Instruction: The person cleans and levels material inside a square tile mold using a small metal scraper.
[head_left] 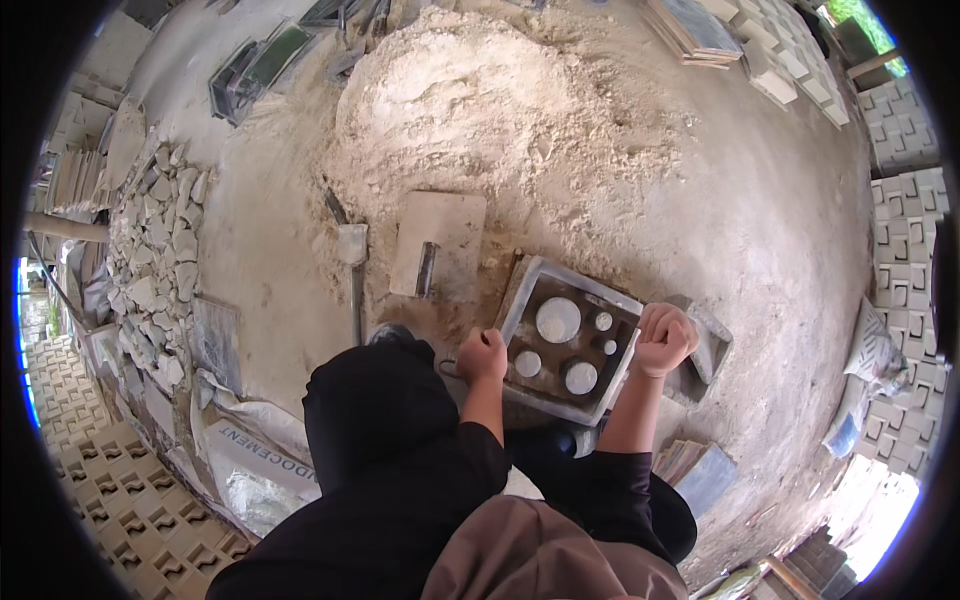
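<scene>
A square grey mould frame (pixel 520 297) lies tilted in front of me, with several round white discs inside, among them a large disc (pixel 558 320) and a smaller disc (pixel 580 377). At its left side my left hand (pixel 482 355) is closed in a fist, close against the rim. My right hand (pixel 665 338) is likewise curled shut by the opposite side. What either set of fingers grips, if anything, is hidden. A thin dark loop (pixel 447 369) shows beside my left hand. Under and behind my right wrist is a dark grey tray (pixel 712 345).
Beyond the frame rises a mound of pale powder (pixel 450 90). A flat board with a handle (pixel 450 235) and a long-handled tool (pixel 353 250) lie to the left. Farther left are broken pale chunks (pixel 155 260) and a sack (pixel 260 450). Patterned blocks (pixel 910 280) are stacked at right.
</scene>
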